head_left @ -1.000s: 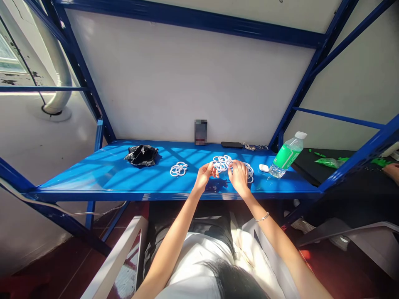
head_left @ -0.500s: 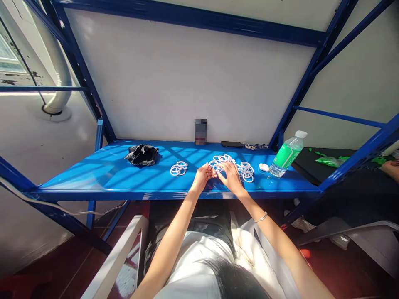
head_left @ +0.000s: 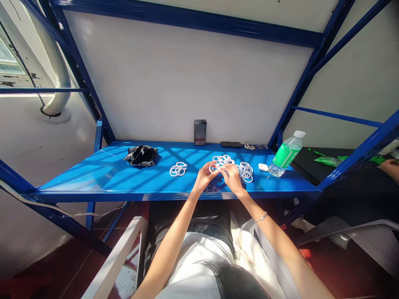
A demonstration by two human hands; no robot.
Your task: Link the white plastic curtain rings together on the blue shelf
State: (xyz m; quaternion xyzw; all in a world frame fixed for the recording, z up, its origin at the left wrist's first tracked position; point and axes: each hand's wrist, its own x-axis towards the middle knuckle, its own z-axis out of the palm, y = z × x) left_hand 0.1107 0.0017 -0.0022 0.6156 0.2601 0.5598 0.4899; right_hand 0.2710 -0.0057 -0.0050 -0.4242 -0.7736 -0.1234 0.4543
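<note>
Left hand [head_left: 204,177] and right hand [head_left: 232,177] meet above the front part of a blue tabletop [head_left: 102,174], fingertips close together. The left thumb and fingers pinch a white ring [head_left: 211,168]; the right fingertips reach its right side, thumb and fingers bent inward, though whether they also grip it cannot be told at this scale. A silver-coloured bracelet [head_left: 262,216] encircles the right forearm near the wrist.

Just beyond the hands lies a loose pile of white rings [head_left: 223,158], partly hidden by the fingers. A right-hand cluster of rings [head_left: 247,172] rests just beside the right hand, its members overlapping. A smaller left-hand cluster of rings [head_left: 178,169] lies flat on the tabletop, apart from the left hand.

Farther left sits a crumpled black plastic bag [head_left: 141,155]. Along the rear edge are a dark upright rectangular object [head_left: 200,132], its face pixelated, then a black smartphone [head_left: 231,144] lying flat and a bundled cable [head_left: 254,146]. To the right, a small white case [head_left: 263,167] lies near a green-labelled plastic bottle [head_left: 286,153] with a white cap. At far right, another person's hand [head_left: 391,168] rests near green material [head_left: 330,161] on a black surface [head_left: 307,166].
</note>
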